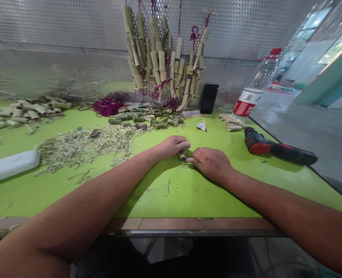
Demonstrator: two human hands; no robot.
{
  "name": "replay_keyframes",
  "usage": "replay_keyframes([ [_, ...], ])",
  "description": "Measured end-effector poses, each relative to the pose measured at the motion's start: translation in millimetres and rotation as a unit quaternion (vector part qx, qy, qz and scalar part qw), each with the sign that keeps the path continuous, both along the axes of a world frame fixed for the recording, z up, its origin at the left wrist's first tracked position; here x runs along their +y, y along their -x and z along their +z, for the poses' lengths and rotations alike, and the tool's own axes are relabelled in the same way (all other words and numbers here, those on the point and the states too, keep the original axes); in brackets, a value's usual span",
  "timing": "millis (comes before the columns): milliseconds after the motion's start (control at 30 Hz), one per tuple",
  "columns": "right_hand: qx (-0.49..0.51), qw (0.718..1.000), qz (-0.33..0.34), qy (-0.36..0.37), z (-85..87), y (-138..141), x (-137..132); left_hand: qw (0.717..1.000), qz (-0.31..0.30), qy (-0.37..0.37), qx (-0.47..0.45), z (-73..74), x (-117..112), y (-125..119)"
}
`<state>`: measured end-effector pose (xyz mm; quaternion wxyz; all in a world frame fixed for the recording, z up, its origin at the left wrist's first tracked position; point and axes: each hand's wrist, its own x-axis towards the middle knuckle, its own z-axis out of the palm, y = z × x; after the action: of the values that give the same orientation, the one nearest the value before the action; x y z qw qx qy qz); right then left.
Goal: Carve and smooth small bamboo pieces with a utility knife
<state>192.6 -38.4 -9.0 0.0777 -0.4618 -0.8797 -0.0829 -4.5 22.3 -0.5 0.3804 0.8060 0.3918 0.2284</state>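
The small bamboo piece (183,155) looks matt and fibrous, like the rough, dry shavings (84,146) nearby. The desk (171,197) has a smooth, glossy green laminate; behind it stands a perforated metal sheet (58,50), and the cordless drill (278,148) is shiny plastic.

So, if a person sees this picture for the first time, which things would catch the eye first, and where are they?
The tall cluster of bamboo tubes strung on purple cord hangs at the back, against a perforated metal panel. In the middle of the green table, the left hand and right hand meet over a small bamboo piece. To the right lies a red-and-black cordless drill.
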Motion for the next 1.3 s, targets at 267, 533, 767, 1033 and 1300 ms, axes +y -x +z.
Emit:
replay_keyframes([
  [267, 0.004, 0.999, -0.029, -0.032, -1.1, -1.6, 4.5, 1.0, 0.01, -0.006, 0.002, -0.6, 0.0, -1.6],
  [533, -0.015, 1.0, 0.02, 0.018, 1.2, 1.0, 1.4, 0.998, 0.032, 0.028, -0.036, -4.3, 0.8, -1.4],
  [767, 0.158, 0.985, -0.048, -0.043, 1.4, -12.1, 8.7, 0.948, 0.061, 0.164, -0.265, -12.5, 14.0, 16.0],
  [1033, 0.531, 0.839, -0.083, 0.079, 9.0, -33.1, 36.2, 0.853, 0.039, 0.257, -0.452, 5.5, 11.5, 27.5],
  [1300, 0.521, 0.825, -0.033, 0.218, 2.9, -49.9, 54.1, 0.833, 0.053, 0.281, -0.473, 16.3, -10.3, 16.4],
])
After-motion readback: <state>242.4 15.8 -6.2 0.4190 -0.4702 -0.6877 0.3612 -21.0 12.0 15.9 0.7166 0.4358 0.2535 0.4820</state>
